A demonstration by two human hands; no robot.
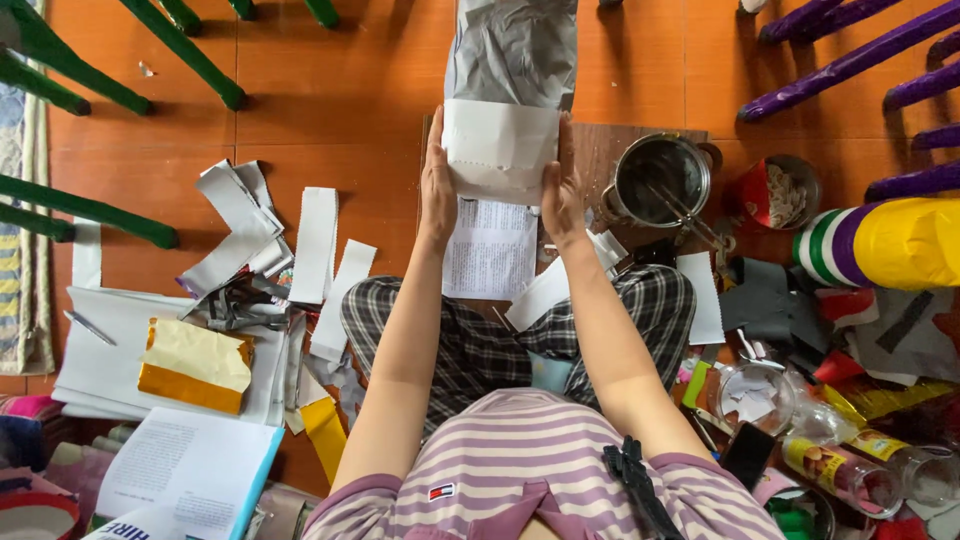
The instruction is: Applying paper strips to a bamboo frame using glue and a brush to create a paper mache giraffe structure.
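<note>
A folded white paper sleeve sits wrapped over the near end of a long silver foil sheet, held above a wooden board on the orange tiled floor. The left hand and right hand press flat against the sleeve's 2 sides, fingers closed on its edges, gripping it between the palms. A printed page lies on the person's lap just below. The fold looks loose, so uneven pressure from either palm could crease it crooked or let the slick foil slide out from under it. Just to the right stands a metal pot with sticks in it, close enough that a swung elbow might tip it. Cut paper strips and a yellow-and-cream paper-wrapped block crowd the left side.
</note>
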